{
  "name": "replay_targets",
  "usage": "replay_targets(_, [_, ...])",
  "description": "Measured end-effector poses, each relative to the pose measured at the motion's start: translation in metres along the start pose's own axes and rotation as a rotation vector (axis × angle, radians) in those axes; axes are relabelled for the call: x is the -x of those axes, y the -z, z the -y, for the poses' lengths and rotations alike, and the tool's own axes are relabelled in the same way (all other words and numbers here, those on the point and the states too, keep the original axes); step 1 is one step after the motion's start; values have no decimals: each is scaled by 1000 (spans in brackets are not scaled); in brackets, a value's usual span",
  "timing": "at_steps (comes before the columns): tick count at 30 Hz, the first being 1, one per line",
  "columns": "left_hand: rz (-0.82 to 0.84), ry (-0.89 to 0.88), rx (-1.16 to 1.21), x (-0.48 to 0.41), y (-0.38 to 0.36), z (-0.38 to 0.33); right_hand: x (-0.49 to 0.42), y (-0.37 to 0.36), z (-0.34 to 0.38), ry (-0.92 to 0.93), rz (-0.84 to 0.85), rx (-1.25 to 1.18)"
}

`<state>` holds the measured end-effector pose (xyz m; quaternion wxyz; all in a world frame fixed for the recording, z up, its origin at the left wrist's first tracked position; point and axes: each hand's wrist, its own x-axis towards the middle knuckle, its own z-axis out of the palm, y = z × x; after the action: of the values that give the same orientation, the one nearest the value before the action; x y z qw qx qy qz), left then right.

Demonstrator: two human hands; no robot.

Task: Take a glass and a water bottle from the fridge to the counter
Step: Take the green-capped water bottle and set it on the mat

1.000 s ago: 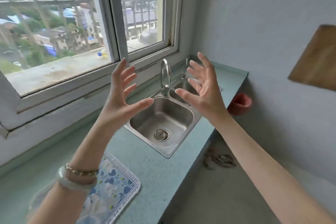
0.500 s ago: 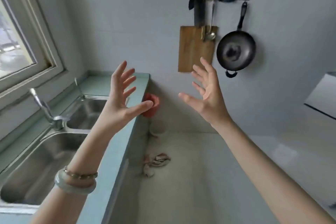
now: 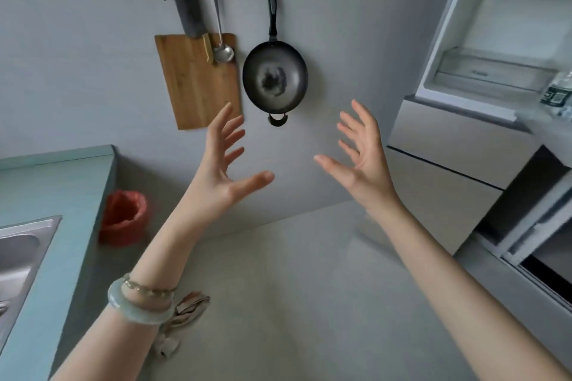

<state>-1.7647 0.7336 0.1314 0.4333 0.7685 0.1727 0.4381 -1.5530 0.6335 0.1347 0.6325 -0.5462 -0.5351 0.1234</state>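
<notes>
Both my hands are raised in front of me with fingers spread and nothing in them: my left hand at the centre, my right hand just to its right. A white fridge stands open at the right edge, its inner shelves showing. A clear water bottle with a dark label lies partly in view at the far right, on the fridge's door shelf. No glass shows. The pale green counter runs along the left.
A steel sink is set in the counter. A red bin stands on the floor by the counter's end. On the wall hang a wooden cutting board, a cleaver, a ladle and a black pan. Slippers lie on the grey floor.
My view has swung right, from the window and sink to the wall and the open fridge. Both hands have stayed raised and spread in front of me.
</notes>
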Motion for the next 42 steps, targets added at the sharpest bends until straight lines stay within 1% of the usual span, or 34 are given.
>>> replay_targets(11, [292, -38, 136, -170, -81, 94, -83, 71, -91, -73, -329, 191])
replay_targets(17, [441, -109, 211, -264, -120, 126, -127, 92, -115, -104, -490, 305])
replay_targets(22, [562, -152, 295, -315, -164, 141, -144, 119, -125, -155, -591, 409])
replay_targets(26, [653, -171, 344, -348, -209, 154, -154, 148, -136, -177, -683, 473])
replay_targets(32, [749, -202, 387, -389, -285, 167, -173, 205, -165, -204, -754, 534])
replay_targets(42, [897, -296, 401, -488, -442, 169, -228, 340, -225, -180, -877, 620])
